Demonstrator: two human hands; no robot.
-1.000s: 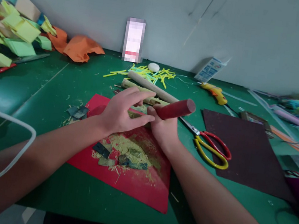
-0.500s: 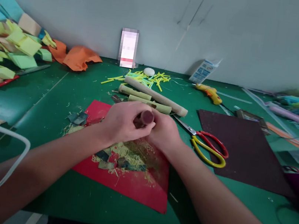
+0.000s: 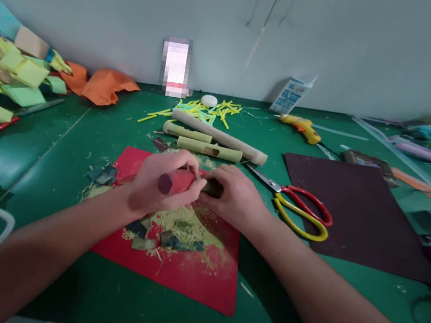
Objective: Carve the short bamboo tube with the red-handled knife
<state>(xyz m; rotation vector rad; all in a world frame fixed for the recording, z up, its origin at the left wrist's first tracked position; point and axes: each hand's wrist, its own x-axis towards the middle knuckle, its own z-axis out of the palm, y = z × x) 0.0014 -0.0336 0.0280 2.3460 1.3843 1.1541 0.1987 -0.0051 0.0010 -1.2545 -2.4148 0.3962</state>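
Observation:
My left hand (image 3: 163, 183) is closed around a thick red cylinder (image 3: 176, 181) with a dark, blunt end facing me. My right hand (image 3: 235, 191) grips a short olive-green piece (image 3: 214, 187), which looks like bamboo and is mostly hidden by the fingers. The far end of the cylinder meets this piece between the fingertips. Beneath both hands lies a red sheet (image 3: 197, 285) strewn with pale shavings (image 3: 186, 222), dust and dark green scraps (image 3: 144, 229). Just beyond the hands are two short bamboo pieces, the nearer one (image 3: 193, 145) notched, and a longer pale stick (image 3: 223, 138).
Scissors (image 3: 301, 212) with red and yellow handles lie right of the hands, partly over a dark brown sheet (image 3: 345, 213). Behind are yellow strips (image 3: 223, 111), a white oval object (image 3: 209, 100) and a yellow glue gun (image 3: 303, 130). Folded papers (image 3: 14, 69) pile up at left.
The red cylinder has swung from pointing at me to lying sideways, its dark end to the left. My hands have parted slightly, exposing the olive-green piece. The view has shifted a little.

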